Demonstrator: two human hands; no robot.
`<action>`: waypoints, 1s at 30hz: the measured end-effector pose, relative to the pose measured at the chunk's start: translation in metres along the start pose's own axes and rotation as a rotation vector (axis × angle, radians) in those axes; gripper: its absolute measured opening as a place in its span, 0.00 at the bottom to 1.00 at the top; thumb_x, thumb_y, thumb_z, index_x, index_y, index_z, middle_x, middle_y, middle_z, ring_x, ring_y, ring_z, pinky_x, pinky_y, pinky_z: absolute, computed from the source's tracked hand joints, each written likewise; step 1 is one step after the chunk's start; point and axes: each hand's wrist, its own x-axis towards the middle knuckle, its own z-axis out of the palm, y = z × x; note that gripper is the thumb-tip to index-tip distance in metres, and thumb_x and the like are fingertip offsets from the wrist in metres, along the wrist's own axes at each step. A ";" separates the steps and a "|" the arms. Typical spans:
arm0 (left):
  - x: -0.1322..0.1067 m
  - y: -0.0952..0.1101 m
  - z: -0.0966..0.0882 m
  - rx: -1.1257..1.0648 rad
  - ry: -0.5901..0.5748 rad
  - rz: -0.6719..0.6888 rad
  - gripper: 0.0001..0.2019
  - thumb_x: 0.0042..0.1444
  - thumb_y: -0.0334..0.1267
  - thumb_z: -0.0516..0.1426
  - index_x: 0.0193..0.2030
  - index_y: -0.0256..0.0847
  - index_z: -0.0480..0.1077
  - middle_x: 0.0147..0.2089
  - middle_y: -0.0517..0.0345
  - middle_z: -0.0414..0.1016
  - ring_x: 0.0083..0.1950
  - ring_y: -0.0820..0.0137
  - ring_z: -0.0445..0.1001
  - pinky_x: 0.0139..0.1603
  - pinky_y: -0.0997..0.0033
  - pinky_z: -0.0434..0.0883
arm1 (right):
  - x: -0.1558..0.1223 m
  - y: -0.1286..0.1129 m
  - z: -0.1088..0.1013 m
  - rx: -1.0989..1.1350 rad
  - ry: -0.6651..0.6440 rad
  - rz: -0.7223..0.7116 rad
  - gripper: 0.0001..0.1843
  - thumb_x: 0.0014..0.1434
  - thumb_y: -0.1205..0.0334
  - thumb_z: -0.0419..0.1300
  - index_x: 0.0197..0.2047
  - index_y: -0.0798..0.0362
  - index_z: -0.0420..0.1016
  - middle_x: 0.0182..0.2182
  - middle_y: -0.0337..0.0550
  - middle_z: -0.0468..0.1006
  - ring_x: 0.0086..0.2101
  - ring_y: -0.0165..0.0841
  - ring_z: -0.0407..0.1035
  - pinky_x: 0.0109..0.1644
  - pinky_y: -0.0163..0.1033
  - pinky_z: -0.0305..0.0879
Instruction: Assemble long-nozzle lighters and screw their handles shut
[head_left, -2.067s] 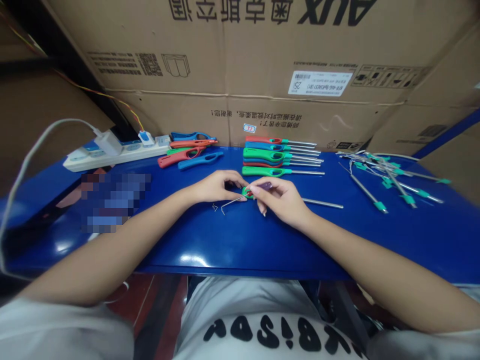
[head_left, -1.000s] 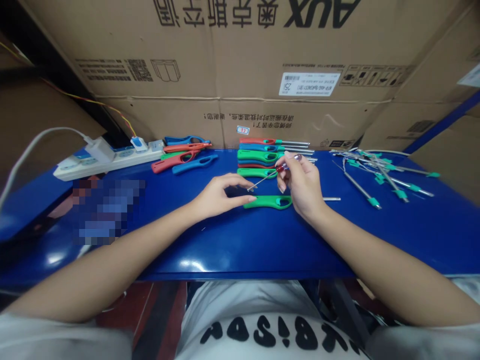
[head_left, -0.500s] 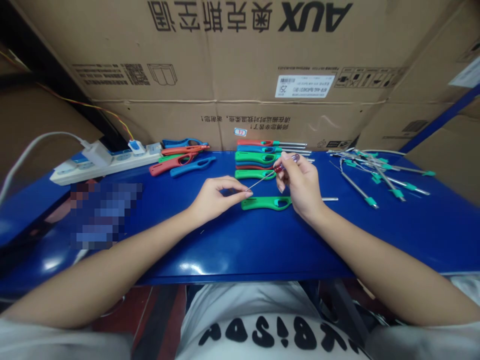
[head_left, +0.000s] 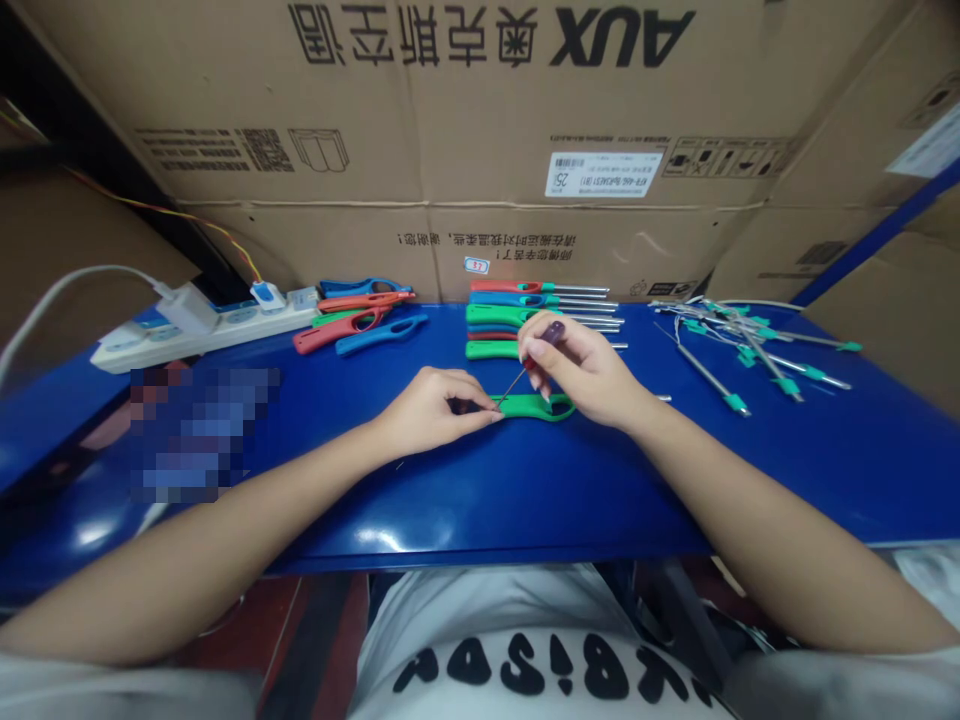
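My right hand (head_left: 589,368) is closed round the dark red handle of a screwdriver (head_left: 554,333). Its thin shaft slants down to the left, with the tip at the left end of a green gas lighter (head_left: 531,407). That lighter lies flat on the blue table, its metal tube pointing right and partly hidden under my right hand. Thumb and fingertips of my left hand (head_left: 427,412) are pinched together right at the screwdriver's tip, covering the lighter's left end. Whatever sits between those fingertips is too small to make out.
Behind my hands lies a row of lighters with metal tubes (head_left: 495,313). Several lighter handles without tubes (head_left: 382,334) lie further left, by a white power strip (head_left: 247,325). Loose metal tubes with teal clips and wires (head_left: 757,350) are piled right. A cardboard box (head_left: 360,180) stands behind.
Both hands have lowered toward me, bringing the screwdriver tip down from above the green lighter to its left end. The screwdriver now stands steeper, and my right hand has shifted left.
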 end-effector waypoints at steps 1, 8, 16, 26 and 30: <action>0.000 0.001 0.000 0.005 -0.039 0.013 0.06 0.59 0.39 0.66 0.37 0.40 0.84 0.35 0.55 0.84 0.34 0.70 0.78 0.35 0.72 0.71 | -0.001 0.000 0.000 -0.002 -0.030 0.014 0.18 0.66 0.45 0.61 0.40 0.52 0.70 0.32 0.37 0.72 0.24 0.24 0.68 0.23 0.31 0.67; 0.000 0.007 0.002 -0.040 -0.135 0.049 0.06 0.61 0.39 0.65 0.39 0.41 0.83 0.37 0.56 0.84 0.35 0.71 0.78 0.38 0.73 0.72 | -0.009 0.004 0.009 -0.439 0.255 -0.365 0.16 0.58 0.53 0.71 0.46 0.50 0.76 0.34 0.38 0.80 0.25 0.27 0.69 0.31 0.35 0.71; 0.000 0.002 -0.002 0.000 -0.195 0.091 0.06 0.62 0.39 0.64 0.39 0.41 0.82 0.37 0.56 0.84 0.38 0.69 0.80 0.42 0.71 0.73 | -0.017 0.000 0.018 -0.427 -0.032 -0.327 0.25 0.72 0.62 0.51 0.70 0.48 0.59 0.46 0.45 0.80 0.32 0.29 0.76 0.37 0.37 0.77; 0.003 -0.008 -0.010 0.204 -0.110 0.132 0.18 0.59 0.43 0.65 0.54 0.40 0.77 0.51 0.50 0.80 0.53 0.60 0.77 0.58 0.58 0.72 | -0.015 0.012 0.021 -0.404 0.303 -0.288 0.20 0.68 0.57 0.61 0.61 0.46 0.69 0.41 0.43 0.80 0.33 0.33 0.78 0.35 0.38 0.80; 0.003 -0.011 -0.013 0.258 -0.164 0.122 0.17 0.60 0.41 0.63 0.55 0.38 0.77 0.51 0.48 0.80 0.52 0.60 0.77 0.57 0.57 0.72 | -0.016 0.013 0.021 -0.407 0.333 -0.280 0.20 0.68 0.55 0.60 0.62 0.46 0.68 0.41 0.42 0.80 0.32 0.32 0.78 0.34 0.38 0.80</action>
